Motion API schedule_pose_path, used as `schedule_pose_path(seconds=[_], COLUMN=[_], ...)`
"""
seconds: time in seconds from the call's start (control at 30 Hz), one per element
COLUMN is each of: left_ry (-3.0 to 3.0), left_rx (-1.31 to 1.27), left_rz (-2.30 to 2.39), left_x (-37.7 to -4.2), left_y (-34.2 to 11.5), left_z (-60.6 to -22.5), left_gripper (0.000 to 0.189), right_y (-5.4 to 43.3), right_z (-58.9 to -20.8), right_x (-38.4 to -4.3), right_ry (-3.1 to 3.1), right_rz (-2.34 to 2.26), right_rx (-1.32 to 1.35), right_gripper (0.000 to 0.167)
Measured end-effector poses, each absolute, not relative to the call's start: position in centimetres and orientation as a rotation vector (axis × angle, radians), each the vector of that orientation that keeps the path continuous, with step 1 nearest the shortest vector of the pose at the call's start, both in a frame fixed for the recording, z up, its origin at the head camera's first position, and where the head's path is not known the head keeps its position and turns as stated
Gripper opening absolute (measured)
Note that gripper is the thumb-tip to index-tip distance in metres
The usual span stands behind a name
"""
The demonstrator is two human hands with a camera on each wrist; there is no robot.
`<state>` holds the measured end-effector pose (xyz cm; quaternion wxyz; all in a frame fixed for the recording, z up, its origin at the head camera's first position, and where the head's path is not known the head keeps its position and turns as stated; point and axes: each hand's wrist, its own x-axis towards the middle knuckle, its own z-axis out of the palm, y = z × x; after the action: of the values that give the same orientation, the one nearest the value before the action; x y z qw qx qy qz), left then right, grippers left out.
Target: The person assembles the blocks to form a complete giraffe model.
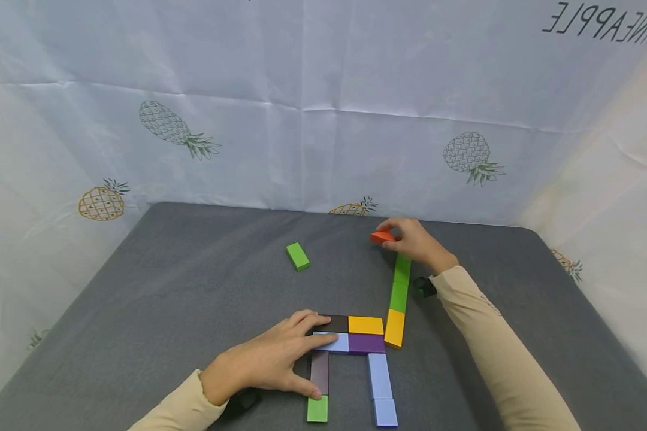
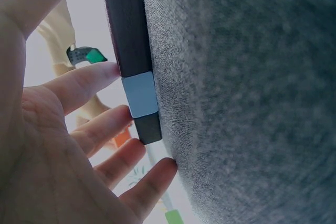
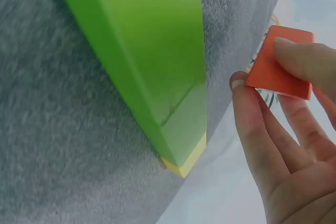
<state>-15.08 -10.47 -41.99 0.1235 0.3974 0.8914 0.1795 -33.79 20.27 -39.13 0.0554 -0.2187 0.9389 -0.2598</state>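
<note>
My right hand [image 1: 414, 242] pinches an orange block [image 3: 281, 64] between thumb and fingers, above the far end of a line of two green blocks [image 1: 399, 296] and a yellow block [image 1: 394, 328]. Lower in the head view, my left hand [image 1: 269, 353] lies with spread fingers against a block figure. Its fingertips touch a black block [image 1: 335, 324] and a light blue block [image 1: 341, 343]; its thumb is by a dull purple block [image 1: 320, 374] and a green block [image 1: 317, 409]. A second yellow block [image 1: 365, 325] and a dark purple block [image 1: 366, 343] adjoin these.
Two light blue blocks [image 1: 380, 377] form a leg at the figure's lower right. A lone green block [image 1: 298, 256] lies farther back on the grey tabletop [image 1: 205, 281]. Behind the table hangs a white cloth [image 1: 280, 149] printed with pineapples.
</note>
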Motion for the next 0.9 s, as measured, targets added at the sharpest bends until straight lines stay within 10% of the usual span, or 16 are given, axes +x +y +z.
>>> schedule_pose_path(seconds=[0.9], left_ry=[2.601], left_rx=[1.162], left_rz=[0.538], left_x=[-15.0], left_y=[-10.5], left_z=[-42.5], left_gripper=[0.082], right_y=[24.7], right_z=[-38.8], right_x=[-33.8], right_ry=[2.934], right_rz=[-0.786], right_rx=[-0.579], right_gripper=[0.037])
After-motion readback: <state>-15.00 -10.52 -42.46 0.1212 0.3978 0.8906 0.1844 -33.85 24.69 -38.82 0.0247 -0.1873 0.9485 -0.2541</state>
